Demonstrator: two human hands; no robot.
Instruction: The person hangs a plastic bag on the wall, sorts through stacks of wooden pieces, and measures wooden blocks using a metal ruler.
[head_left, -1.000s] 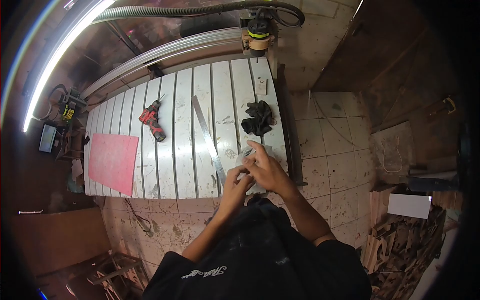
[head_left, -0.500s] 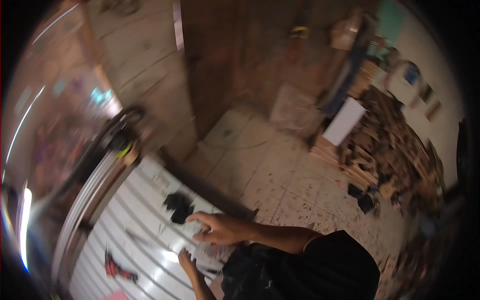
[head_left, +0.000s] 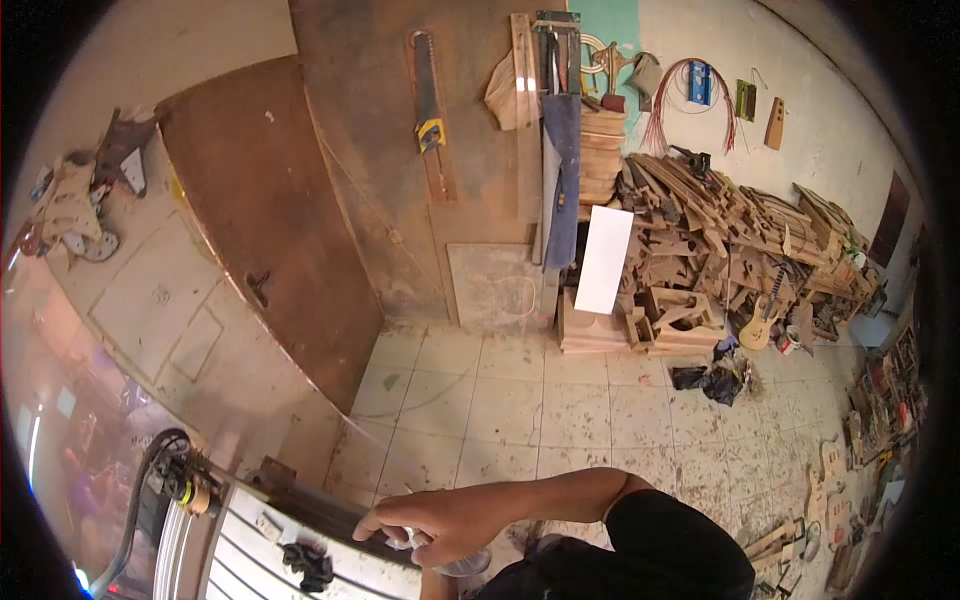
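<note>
My right hand (head_left: pixel 435 525) reaches in from the right below a black sleeve (head_left: pixel 675 540), over the near edge of the bench. Its fingers are curled, with a small whitish piece (head_left: pixel 402 538) showing among them. Something clear, like plastic (head_left: pixel 468 564), shows just under the palm; its kind I cannot make out. Of my left arm only a strip of skin (head_left: pixel 438 584) appears beneath the right hand, and its fingers are hidden. A crumpled black thing, perhaps a glove (head_left: pixel 308 567), lies on the white slatted bench top (head_left: pixel 245 560), left of my hands.
A machine with a hose (head_left: pixel 185 485) stands at the bench's far-left end. Beyond is a brown door (head_left: pixel 270 220). Wood offcuts (head_left: pixel 720 240) are heaped along the wall, with a white board (head_left: pixel 604 260), a small guitar (head_left: pixel 758 322) and black plastic (head_left: pixel 715 378) nearby. Debris litters the tiled floor (head_left: pixel 500 400).
The view has swung up toward the door and wall and is sharper. A red tool on the bench has left view. My left fingers, visible before, are now hidden behind my right hand.
</note>
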